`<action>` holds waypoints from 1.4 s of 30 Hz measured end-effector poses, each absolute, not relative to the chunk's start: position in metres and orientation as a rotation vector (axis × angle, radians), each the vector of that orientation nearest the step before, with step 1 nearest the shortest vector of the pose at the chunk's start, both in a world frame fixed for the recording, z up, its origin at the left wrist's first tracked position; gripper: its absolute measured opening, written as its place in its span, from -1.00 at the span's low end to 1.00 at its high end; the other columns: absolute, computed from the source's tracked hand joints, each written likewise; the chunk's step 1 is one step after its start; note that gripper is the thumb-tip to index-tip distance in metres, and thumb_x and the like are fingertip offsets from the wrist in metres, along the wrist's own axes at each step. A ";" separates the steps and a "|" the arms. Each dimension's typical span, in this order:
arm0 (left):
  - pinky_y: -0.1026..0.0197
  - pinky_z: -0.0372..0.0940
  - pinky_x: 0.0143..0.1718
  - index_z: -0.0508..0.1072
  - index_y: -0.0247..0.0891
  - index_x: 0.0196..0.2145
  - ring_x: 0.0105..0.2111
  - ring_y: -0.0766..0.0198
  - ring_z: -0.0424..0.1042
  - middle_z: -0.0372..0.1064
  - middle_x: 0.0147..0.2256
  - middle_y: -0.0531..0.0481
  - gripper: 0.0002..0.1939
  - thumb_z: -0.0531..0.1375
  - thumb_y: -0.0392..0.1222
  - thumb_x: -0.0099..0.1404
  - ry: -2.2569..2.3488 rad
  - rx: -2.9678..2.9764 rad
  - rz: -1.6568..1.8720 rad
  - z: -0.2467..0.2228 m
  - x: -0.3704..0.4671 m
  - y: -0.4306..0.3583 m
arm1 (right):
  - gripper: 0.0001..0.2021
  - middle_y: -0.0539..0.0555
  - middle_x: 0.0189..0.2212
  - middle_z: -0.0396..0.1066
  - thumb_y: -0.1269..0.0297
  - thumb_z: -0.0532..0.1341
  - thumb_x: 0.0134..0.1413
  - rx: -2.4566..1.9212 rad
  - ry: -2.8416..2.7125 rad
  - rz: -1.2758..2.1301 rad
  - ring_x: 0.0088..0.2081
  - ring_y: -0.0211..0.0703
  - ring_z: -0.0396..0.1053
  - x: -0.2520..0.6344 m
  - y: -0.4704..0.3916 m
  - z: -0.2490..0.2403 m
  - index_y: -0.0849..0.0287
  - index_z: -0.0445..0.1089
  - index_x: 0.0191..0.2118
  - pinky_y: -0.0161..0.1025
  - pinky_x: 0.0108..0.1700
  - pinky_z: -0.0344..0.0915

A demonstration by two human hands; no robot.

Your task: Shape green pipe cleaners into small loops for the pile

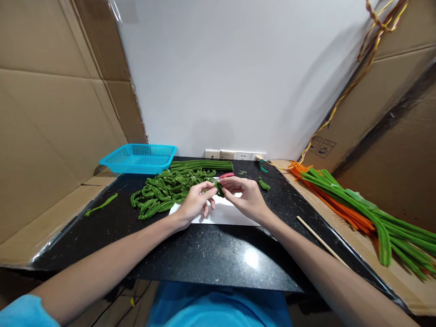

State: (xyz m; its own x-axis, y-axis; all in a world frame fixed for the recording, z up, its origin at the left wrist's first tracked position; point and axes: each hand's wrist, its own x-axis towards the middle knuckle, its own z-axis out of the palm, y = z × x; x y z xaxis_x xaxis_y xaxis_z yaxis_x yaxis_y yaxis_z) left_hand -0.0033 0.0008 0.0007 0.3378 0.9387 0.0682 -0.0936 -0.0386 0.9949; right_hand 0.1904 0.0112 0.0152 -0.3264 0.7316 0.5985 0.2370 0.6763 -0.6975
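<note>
Over a white sheet (225,213), the fingertips of my left hand (194,203) and my right hand (248,196) meet on a small dark green chenille-stem loop (219,190). Both hands pinch it between thumb and fingers, which partly hide its shape. Just behind them lies a tool with red handles (226,175); its working end is mostly covered. A heap of bent green chenille-stem loops (163,190) spreads to the left of my left hand. Straight dark green chenille stems (204,165) lie in a bundle behind it. One single green loop (263,184) rests beyond my right hand.
A blue plastic basket (138,159) stands at back left. A light green strip (102,204) lies on the black tabletop (204,254). To the right are a thin wooden stick (320,240), orange stems (340,211) and bright green stems (368,209). Sockets (228,155) line the wall.
</note>
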 end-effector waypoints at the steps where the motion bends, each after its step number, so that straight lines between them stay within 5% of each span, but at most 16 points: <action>1: 0.41 0.03 -0.83 0.34 -0.25 -0.15 -0.82 0.42 0.21 0.40 -0.59 0.10 -0.53 0.31 0.18 0.24 0.871 1.328 1.025 0.001 -0.003 0.001 | -0.79 0.15 -0.26 0.63 0.25 0.31 0.20 -0.759 -1.890 0.616 -0.31 -0.11 0.60 0.191 0.011 0.016 0.22 0.56 -0.10 -0.17 -0.21 0.59; 30: 0.40 -0.02 -0.74 0.45 -0.32 -0.37 -0.76 0.49 0.10 0.21 -0.70 0.17 -0.52 0.43 0.17 0.10 0.999 1.436 1.104 0.001 -0.005 0.001 | -0.71 0.05 -0.35 0.58 0.33 0.31 0.13 -0.713 -1.960 0.722 -0.37 -0.20 0.55 0.194 0.011 0.016 0.18 0.52 -0.01 -0.22 -0.21 0.58; 42: 0.42 -0.01 -0.73 0.46 -0.30 -0.19 -0.74 0.51 0.10 0.23 -0.62 0.19 -0.50 0.38 0.20 0.19 0.886 1.341 1.056 0.002 -0.001 -0.002 | -0.66 0.08 -0.35 0.56 0.19 0.40 0.08 -0.790 -1.802 0.839 -0.38 -0.14 0.56 0.192 0.012 0.018 0.19 0.53 -0.04 -0.17 -0.28 0.59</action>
